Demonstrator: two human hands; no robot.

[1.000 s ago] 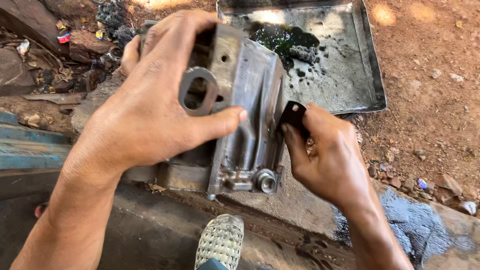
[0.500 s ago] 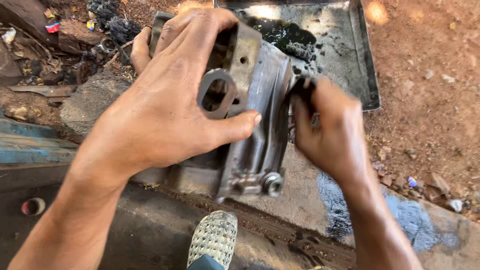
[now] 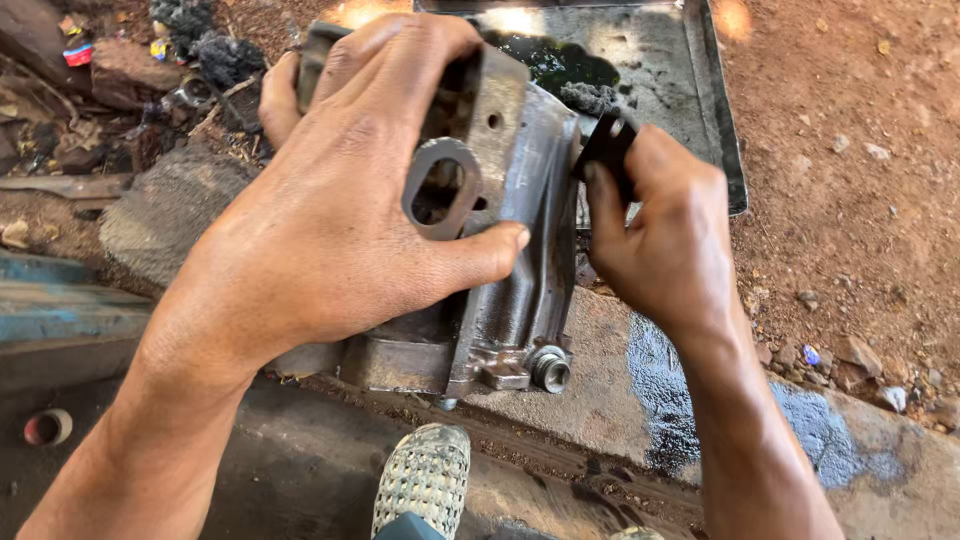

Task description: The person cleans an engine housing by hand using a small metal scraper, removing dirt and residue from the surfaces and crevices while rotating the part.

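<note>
A: Left hand — position and grip?

B: Spread wide over the top of the grey cast-metal engine housing, fingers curled over its far edge, thumb pressed flat against the near side face. Closed firmly on the casting; it has hold of nothing else.

A: Where does the housing sit?

B: Tilted on its lower end on the oil-stained concrete slab, just in front of the person. An oval flange with a hole faces up beside the thumb; a short threaded fitting sticks out at the bottom corner.

A: Right hand?

B: Fingers pinched shut on a small flat black blade-like piece, held edge-on against the right rim of the housing. Blade and rim look to be touching — contact point partly hidden by the fingers.

A: Surroundings?

B: Behind the housing, a shallow grey sheet-metal tray holding a pool of dark oil and a lump of black residue. It lies on reddish dirt ground strewn with small stones. At the upper left, a heap of scrap and blackened rags. At the bottom edge, the toe of a pale perforated shoe. A wet dark patch spreads over the slab under the right forearm.
</note>
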